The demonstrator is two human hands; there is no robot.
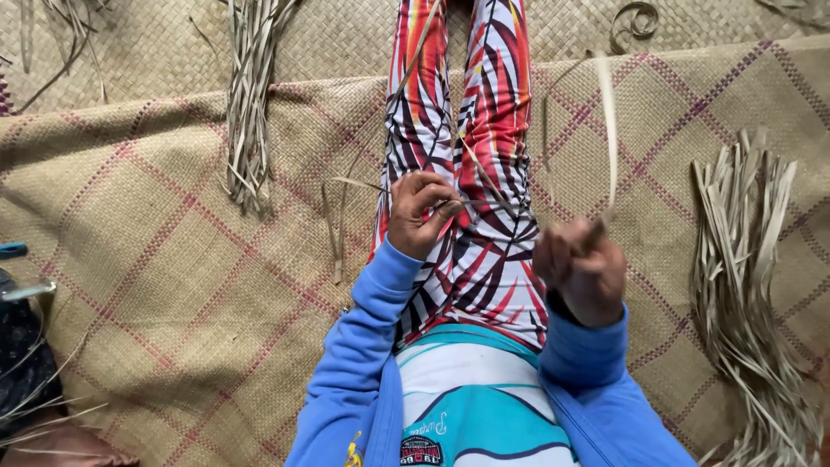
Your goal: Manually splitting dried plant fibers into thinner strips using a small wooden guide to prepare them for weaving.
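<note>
right hand [581,270]: motion-blurred, grip unclear
leaf pile [752,294]: cut off at right edge
blue object [12,250]: cut off at left edge

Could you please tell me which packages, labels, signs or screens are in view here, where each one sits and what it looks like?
No packages, signs or screens are in view.
Printed badge: low on the front of the white and teal shirt, at the bottom edge of the picture; small, rounded, dark with red and white.
Yellow emblem: on the edge of the blue jacket, left of the badge; small, partly cut off.
</note>
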